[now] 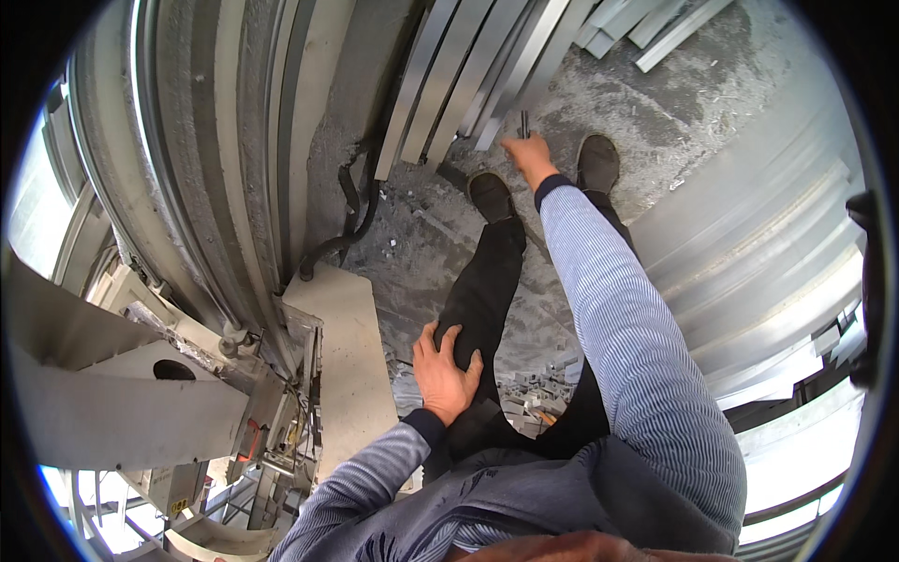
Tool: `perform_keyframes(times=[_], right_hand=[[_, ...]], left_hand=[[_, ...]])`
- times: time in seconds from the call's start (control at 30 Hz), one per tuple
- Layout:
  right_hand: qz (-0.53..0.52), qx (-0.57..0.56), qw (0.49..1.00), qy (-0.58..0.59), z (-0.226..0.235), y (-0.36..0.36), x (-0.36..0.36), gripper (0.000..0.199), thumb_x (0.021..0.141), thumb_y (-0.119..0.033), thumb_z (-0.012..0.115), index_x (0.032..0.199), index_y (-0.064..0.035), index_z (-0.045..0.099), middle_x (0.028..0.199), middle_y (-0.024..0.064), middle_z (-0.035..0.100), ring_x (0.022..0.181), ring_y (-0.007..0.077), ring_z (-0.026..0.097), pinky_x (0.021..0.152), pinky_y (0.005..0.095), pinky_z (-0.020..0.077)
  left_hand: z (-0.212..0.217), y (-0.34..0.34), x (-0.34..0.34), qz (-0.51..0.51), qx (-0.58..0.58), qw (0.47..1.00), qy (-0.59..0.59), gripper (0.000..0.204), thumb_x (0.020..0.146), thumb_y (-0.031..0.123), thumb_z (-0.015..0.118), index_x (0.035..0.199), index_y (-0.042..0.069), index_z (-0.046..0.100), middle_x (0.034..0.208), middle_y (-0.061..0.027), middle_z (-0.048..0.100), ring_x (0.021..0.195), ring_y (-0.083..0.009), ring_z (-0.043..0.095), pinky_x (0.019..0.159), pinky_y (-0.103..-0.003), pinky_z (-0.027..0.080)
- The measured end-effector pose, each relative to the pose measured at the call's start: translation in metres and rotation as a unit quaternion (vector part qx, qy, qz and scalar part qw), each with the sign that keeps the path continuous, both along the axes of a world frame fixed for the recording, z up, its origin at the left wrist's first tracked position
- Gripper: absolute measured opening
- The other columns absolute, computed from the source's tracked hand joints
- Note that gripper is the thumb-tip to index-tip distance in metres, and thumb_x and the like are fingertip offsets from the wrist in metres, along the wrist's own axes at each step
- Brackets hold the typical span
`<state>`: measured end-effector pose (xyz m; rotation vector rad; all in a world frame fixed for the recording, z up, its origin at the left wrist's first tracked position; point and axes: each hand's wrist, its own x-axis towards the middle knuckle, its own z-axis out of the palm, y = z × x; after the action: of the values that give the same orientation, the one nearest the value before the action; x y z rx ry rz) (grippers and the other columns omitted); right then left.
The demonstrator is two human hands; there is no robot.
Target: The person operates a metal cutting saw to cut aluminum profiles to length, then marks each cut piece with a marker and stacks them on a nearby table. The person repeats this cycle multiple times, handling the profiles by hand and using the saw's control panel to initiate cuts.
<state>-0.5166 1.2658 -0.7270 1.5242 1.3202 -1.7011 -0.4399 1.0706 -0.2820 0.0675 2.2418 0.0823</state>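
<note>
We see the left hand (448, 367) lying flat and open on the left thigh of the dark trousers (487, 281), fingers spread over the cloth and gripping nothing. The right hand (526, 153) is stretched far down toward the floor at the end of a striped sleeve (623, 318); its fingers are closed around a small dark tool (523, 123) whose thin end sticks out just beyond the knuckles. What kind of tool it is we cannot tell, as it is too small in the view.

Just past the right hand, the lower ends of several long grey metal profiles (468, 75) rest on the rough concrete floor (674, 103), leaning up and away; the tool's tip is at their foot, though we cannot tell if it touches them. More short metal strips (646, 23) lie well beyond that hand. Two dark shoes (491, 195) stand on either side of the right wrist, close to it.

Beside the left hand, on its outer side, is a pale flat block (351, 361), and further out a grey machine frame (131, 393). A black cable (351, 220) curls on the floor beyond the block. Small bits of rubble (529, 389) lie just to the inner side of the left hand, behind the leg.
</note>
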Motion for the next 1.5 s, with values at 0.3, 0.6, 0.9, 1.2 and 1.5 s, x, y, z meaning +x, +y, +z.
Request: perform_keyframes(times=[0.3, 0.6, 0.9, 1.2, 1.5], right_hand=[[-0.161, -0.062, 0.985, -0.028, -0.037, -0.05, -0.054, 0.044, 0.087, -0.017, 0.084, 0.116, 0.011, 0.067, 0.093, 0.0204, 0.075, 0.077, 0.0252, 0.074, 0.059, 0.038, 0.0505], [-0.158, -0.099, 0.975, 0.12, 0.115, 0.009, 0.009, 0.034, 0.088, -0.01, 0.075, 0.119, -0.0013, 0.062, 0.102, 0.0086, 0.072, 0.077, 0.0175, 0.067, 0.054, 0.03, 0.0464], [-0.259, -0.234, 0.915, 0.203, 0.261, 0.067, 0.079, 0.074, 0.09, -0.011, 0.072, 0.156, -0.001, 0.039, 0.138, 0.0214, 0.065, 0.115, 0.0277, 0.072, 0.059, 0.0224, 0.0521], [-0.317, -0.145, 0.915, 0.203, 0.297, 0.096, 0.129, 0.074, 0.086, -0.018, 0.082, 0.149, -0.0013, 0.046, 0.131, 0.0184, 0.071, 0.109, 0.0243, 0.075, 0.058, 0.0229, 0.052], [-0.39, -0.142, 0.872, 0.261, 0.262, 0.13, 0.099, 0.072, 0.082, -0.013, 0.086, 0.145, -0.0058, 0.051, 0.131, 0.0155, 0.071, 0.11, 0.0253, 0.074, 0.062, 0.026, 0.0499]], left_hand=[[-0.006, -0.037, 0.003, 0.044, 0.001, 0.999, 0.01, 0.056, 0.082, 0.022, 0.082, 0.135, 0.011, 0.066, 0.15, -0.025, 0.05, 0.133, -0.0471, 0.05, 0.113, -0.053, 0.043], [0.005, -0.026, 0.011, 0.03, 0.032, 0.999, 0.007, 0.051, 0.084, 0.026, 0.08, 0.131, 0.011, 0.07, 0.148, -0.0211, 0.054, 0.133, -0.0441, 0.052, 0.112, -0.052, 0.046], [0.005, -0.037, 0.024, 0.0, 0.037, 0.999, -0.009, 0.049, 0.089, 0.032, 0.074, 0.132, 0.01, 0.07, 0.149, -0.019, 0.055, 0.132, -0.0431, 0.053, 0.112, -0.051, 0.046], [0.004, -0.03, 0.019, -0.031, 0.038, 0.998, -0.035, 0.05, 0.09, 0.033, 0.072, 0.133, 0.01, 0.07, 0.15, -0.0168, 0.054, 0.134, -0.0415, 0.052, 0.111, -0.051, 0.045], [-0.009, 0.005, -0.014, -0.109, 0.037, 0.993, -0.001, 0.048, 0.088, 0.033, 0.074, 0.13, 0.011, 0.071, 0.147, -0.0163, 0.056, 0.131, -0.0415, 0.054, 0.108, -0.052, 0.047]])
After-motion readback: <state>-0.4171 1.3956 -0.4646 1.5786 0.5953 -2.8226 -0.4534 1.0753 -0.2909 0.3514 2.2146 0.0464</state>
